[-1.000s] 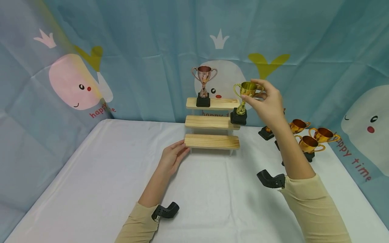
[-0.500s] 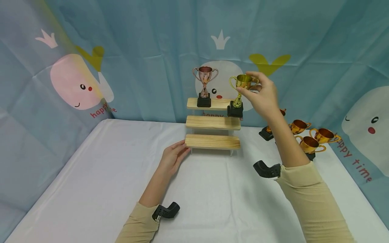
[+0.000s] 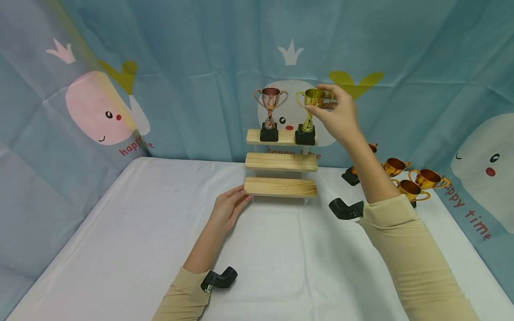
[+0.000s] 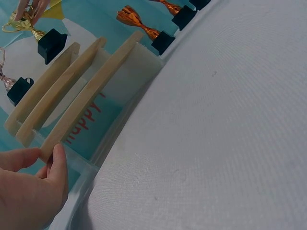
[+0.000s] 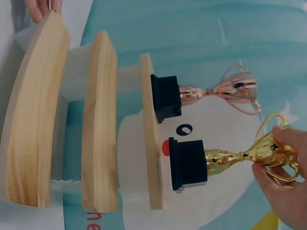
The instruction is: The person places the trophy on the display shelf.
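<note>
My right hand (image 3: 327, 109) pinches the cup of a gold trophy (image 3: 308, 117) and holds it upright at the right part of the top step (image 3: 286, 137) of a three-step wooden shelf (image 3: 281, 186). In the right wrist view the gold trophy's black base (image 5: 189, 164) sits a sliver off the top board (image 5: 151, 143). A rose-coloured trophy (image 3: 270, 111) stands on the same step to the left. My left hand (image 3: 229, 207) rests on the table, its straight fingers touching the left end of the bottom step (image 4: 72, 120).
Several gold trophies (image 3: 405, 180) with black bases stand on the white tablecloth (image 3: 132, 232) to the right of the shelf, behind my right forearm. A blue printed cloth (image 3: 180, 67) hangs close behind and at both sides.
My right hand has carried the gold trophy up and to the left, from beside the middle step to the top step. The left hand has stayed put.
</note>
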Motion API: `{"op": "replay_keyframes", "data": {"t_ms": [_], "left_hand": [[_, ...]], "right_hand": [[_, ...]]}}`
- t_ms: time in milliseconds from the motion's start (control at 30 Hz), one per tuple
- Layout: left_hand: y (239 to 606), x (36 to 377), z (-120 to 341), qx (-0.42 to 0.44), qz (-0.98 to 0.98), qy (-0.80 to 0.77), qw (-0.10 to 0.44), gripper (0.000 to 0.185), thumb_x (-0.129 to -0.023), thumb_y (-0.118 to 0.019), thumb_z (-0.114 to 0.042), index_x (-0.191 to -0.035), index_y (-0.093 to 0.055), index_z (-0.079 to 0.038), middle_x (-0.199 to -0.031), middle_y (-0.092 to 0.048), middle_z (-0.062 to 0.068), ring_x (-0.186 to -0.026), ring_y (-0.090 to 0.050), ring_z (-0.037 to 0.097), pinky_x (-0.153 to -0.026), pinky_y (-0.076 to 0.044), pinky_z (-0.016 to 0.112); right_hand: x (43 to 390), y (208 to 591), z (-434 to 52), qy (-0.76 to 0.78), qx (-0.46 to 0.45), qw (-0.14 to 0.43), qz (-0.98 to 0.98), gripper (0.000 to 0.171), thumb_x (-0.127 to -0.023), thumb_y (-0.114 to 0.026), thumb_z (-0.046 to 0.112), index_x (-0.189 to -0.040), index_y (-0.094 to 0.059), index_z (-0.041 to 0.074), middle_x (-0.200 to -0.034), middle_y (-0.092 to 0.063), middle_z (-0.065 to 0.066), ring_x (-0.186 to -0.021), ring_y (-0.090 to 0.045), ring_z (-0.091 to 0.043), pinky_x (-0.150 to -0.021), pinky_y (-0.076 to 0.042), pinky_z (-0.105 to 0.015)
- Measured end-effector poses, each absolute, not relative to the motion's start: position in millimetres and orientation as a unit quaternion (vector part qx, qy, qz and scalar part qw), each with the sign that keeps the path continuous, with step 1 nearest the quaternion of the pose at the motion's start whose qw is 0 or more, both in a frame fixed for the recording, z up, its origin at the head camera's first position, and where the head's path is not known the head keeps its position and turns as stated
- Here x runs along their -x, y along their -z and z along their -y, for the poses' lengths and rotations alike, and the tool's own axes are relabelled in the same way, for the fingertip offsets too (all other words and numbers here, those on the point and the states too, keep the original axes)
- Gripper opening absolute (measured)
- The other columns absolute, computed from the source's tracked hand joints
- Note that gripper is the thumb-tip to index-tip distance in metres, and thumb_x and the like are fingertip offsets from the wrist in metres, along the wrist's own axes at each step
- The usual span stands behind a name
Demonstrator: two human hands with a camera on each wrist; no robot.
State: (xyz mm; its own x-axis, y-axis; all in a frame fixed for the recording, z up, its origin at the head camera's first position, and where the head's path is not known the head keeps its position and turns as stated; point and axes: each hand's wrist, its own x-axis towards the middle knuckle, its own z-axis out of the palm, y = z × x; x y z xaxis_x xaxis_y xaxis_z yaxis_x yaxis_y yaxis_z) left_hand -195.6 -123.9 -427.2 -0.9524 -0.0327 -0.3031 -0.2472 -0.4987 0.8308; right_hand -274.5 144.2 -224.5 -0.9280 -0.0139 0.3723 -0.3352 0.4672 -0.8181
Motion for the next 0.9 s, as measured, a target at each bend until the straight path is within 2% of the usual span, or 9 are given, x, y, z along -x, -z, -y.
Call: {"op": "replay_keyframes", "data": {"t_ms": [333, 900], "left_hand": [[427, 195, 125, 0.138, -0.501, -0.852, 0.064, 0.044, -0.109, -0.051, 0.002, -0.152, -0.045, 0.011, -0.153, -0.046, 0.026, -0.137, -0.052, 0.031, -0.107, -0.058, 0.024], [428, 195, 126, 0.14, -0.498, -0.853, 0.065, 0.044, -0.109, -0.052, 0.002, -0.152, -0.045, 0.011, -0.153, -0.045, 0.026, -0.136, -0.053, 0.031, -0.106, -0.058, 0.024]], "right_hand": [[291, 229, -136, -0.521, -0.098, 0.146, 0.835, 0.058, -0.101, -0.073, 0.016, -0.155, -0.051, 0.009, -0.144, -0.054, -0.017, -0.11, -0.066, -0.023, -0.095, -0.06, -0.027], [303, 234, -133, -0.506, -0.095, 0.146, 0.844, 0.057, -0.102, -0.072, 0.016, -0.154, -0.051, 0.008, -0.136, -0.054, -0.017, -0.098, -0.061, -0.015, -0.086, -0.056, -0.023]]}}
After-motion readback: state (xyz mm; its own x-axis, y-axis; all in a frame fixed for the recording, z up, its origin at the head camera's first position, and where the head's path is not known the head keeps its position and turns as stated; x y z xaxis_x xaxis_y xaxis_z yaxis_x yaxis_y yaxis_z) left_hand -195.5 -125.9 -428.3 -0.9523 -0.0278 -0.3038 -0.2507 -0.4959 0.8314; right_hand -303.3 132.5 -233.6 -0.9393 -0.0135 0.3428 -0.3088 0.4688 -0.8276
